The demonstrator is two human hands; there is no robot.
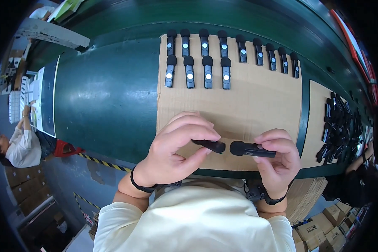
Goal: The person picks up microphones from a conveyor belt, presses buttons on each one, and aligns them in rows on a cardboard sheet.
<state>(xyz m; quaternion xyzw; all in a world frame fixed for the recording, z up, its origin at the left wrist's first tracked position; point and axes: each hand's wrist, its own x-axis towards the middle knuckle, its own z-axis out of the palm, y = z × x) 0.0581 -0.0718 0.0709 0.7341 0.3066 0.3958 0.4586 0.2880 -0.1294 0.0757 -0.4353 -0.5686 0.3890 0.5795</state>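
Note:
My right hand (280, 158) is closed on a black clip-on microphone (252, 150), pinched between thumb and fingers with its round foam tip pointing left. Facing it, my left hand (178, 140) pinches a small black stick-shaped device (213, 145); the fingers cover part of it, and I cannot make out its kind. A narrow gap separates the two pieces. Both hands are over the near edge of a cardboard sheet (256, 105). Farther up the sheet, several similar microphones (208, 72) lie in two rows, foam tips away from me, each with a bright round spot.
To the right, a heap of black microphones (340, 126) covers a second cardboard piece (317, 109). The green table (105, 105) extends left to a grey beam (54, 32). One person (27, 145) sits at far left; another person's arm (360, 161) shows beside the heap.

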